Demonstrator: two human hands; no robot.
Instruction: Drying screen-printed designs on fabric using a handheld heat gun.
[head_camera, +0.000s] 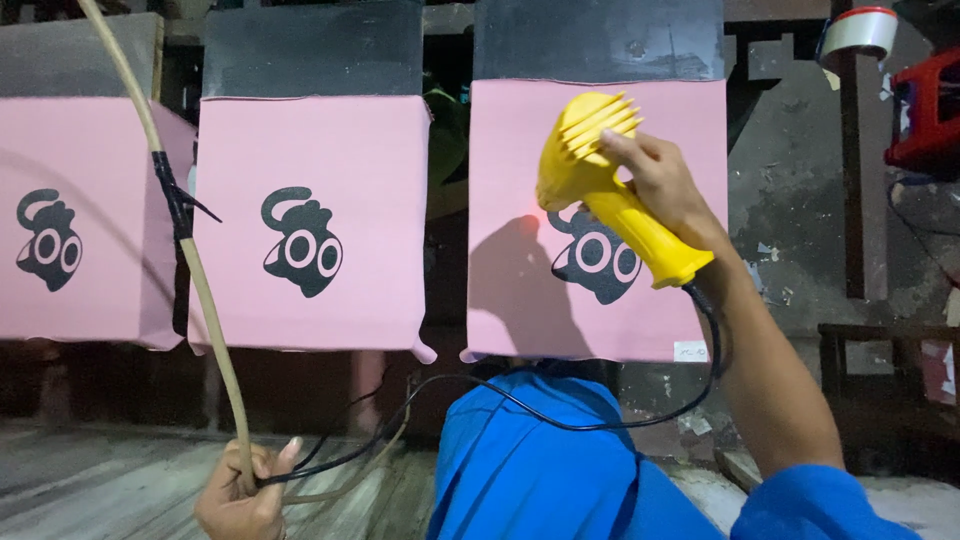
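Note:
My right hand (665, 180) grips a yellow heat gun (600, 190) and holds it up close to the rightmost pink sheet (520, 150), right over a black cartoon print (598, 260). A red glow shows at the nozzle. Its black cord (560, 420) loops down across my blue clothing (530, 470). Low on the left, my left hand (240, 495) is closed around a thin tan cane (200, 290) and a stretch of the black cord. The cane curves up to the top left, bound partway with black tape (172, 200).
Two more pink sheets (310, 220) (70, 220) with the same black print hang to the left, each beneath a dark panel (310, 50). A tape roll (858, 32) hangs at the top right above a red object (925, 110). A worn wall and dark wooden frame (880, 380) lie right.

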